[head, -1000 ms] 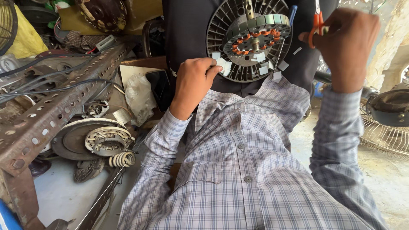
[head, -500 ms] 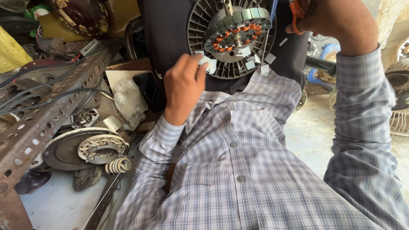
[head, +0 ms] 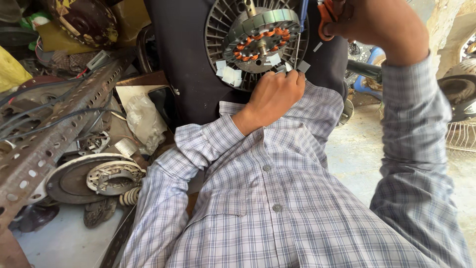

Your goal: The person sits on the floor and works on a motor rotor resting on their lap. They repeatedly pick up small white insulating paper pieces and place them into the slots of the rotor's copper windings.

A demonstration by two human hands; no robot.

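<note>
Orange-handled scissors [head: 325, 20] were gripped in your raised right hand [head: 377, 27], while your left hand [head: 272, 97] pinched a small grey paper slip [head: 290, 68] at the lower rim of the fan motor stator [head: 260, 42] resting on your dark-clothed lap. Copper windings [head: 258, 37] ringed the shaft, with loose paper slips [head: 228, 74] lying on the finned housing. Judged best: you should have steadied the stator and fed each slip squarely into its slot; beyond lay a perforated steel angle [head: 44, 144] and spare motor parts [head: 99, 176].

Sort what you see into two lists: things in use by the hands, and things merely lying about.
In use: fan motor, white paper slips, orange-handled tool, left hand, right hand.
Lying about: perforated metal bar, round motor cover, plastic bag.
</note>
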